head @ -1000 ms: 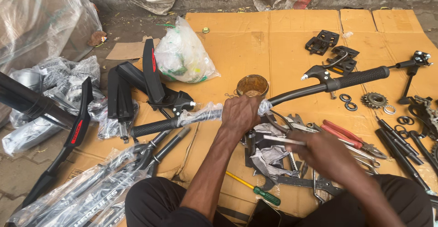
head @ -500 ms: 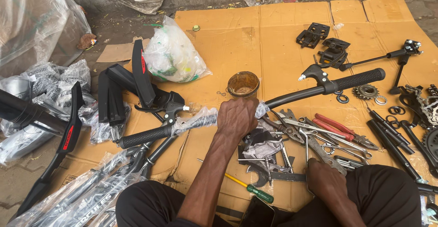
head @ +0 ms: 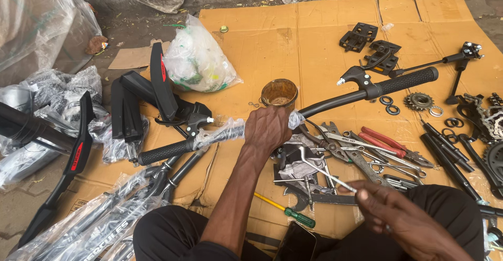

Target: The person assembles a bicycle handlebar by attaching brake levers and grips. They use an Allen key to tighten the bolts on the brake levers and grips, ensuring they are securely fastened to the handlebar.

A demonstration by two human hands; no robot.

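My left hand [head: 268, 130] grips the handlebar [head: 335, 104] mid-length, its axis running left-right across the cardboard [head: 293, 41]; my right hand [head: 398, 216], nearer me, pinches an Allen key [head: 319, 167].

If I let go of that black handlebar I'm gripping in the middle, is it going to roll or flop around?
The handlebar looks like a stiff curved metal tube, so it probably won't flop. Your left hand holds it mid-span over plastic wrap, which may feel slippery. Its bend and the brake lever near the grip would likely stop it rolling far on the cardboard.
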